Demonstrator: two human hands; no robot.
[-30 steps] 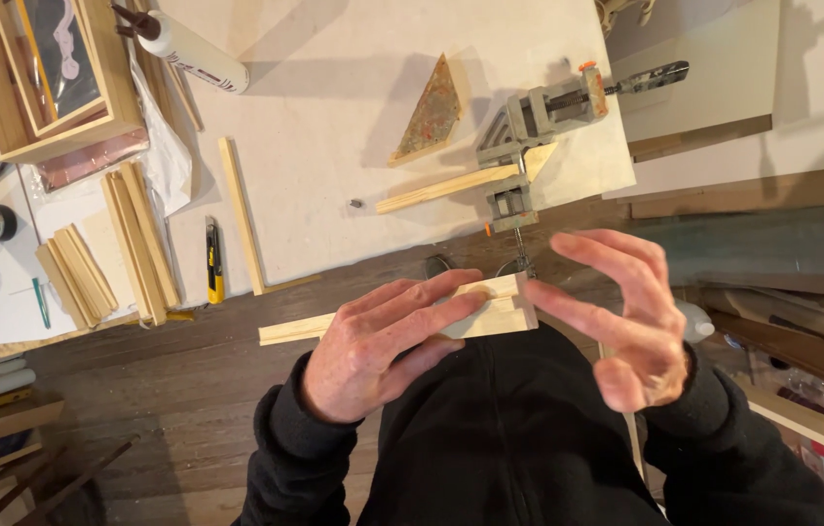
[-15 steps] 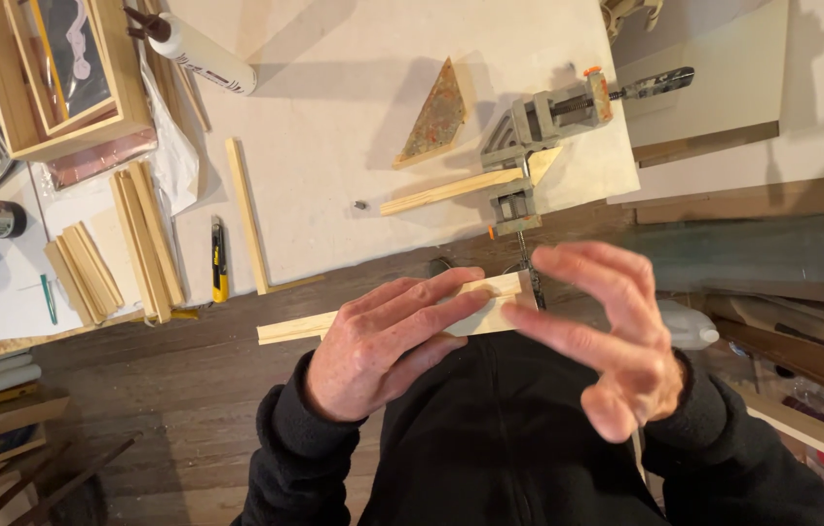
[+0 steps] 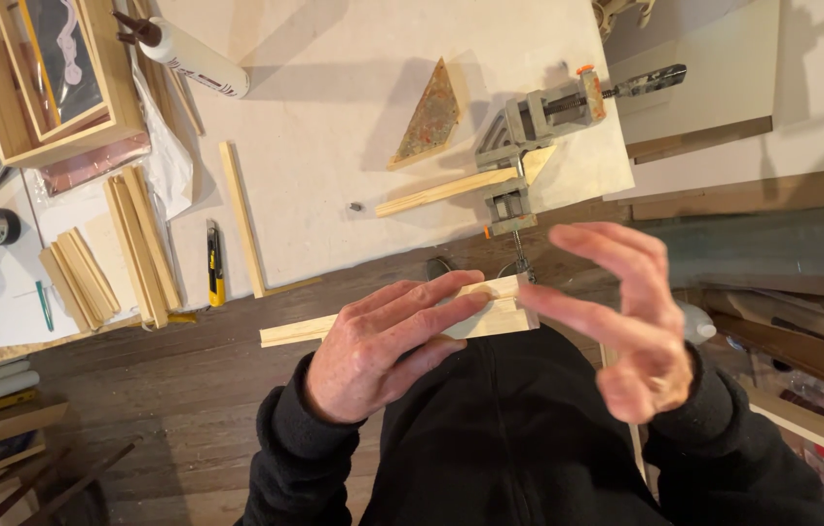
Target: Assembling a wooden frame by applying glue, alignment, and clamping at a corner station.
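A workbench covered with a pale sheet (image 3: 334,117) stands above a dark wooden floor, seen from overhead. In front of the person's dark sweater, a strip of pale wood moulding (image 3: 305,331) is held level, off the bench and just below its near edge. The left hand (image 3: 383,346) lies over the strip with fingers stretched along its top, gripping it. The right hand (image 3: 631,326) is spread wide and holds nothing; one fingertip seems to reach the mitred end of the strip, though contact cannot be confirmed. To do this well, the strip should probably be kept steady while the cut end is felt for burrs or glue.

Just beyond, a grey corner clamp (image 3: 524,146) grips another moulding piece (image 3: 446,190) on the sheet. A triangular offcut (image 3: 427,117) lies near it, a glue bottle (image 3: 188,54) farther left. A yellow utility knife (image 3: 214,263) rests beside loose strips (image 3: 144,248), and a wooden frame (image 3: 3,88) sits at the left corner.
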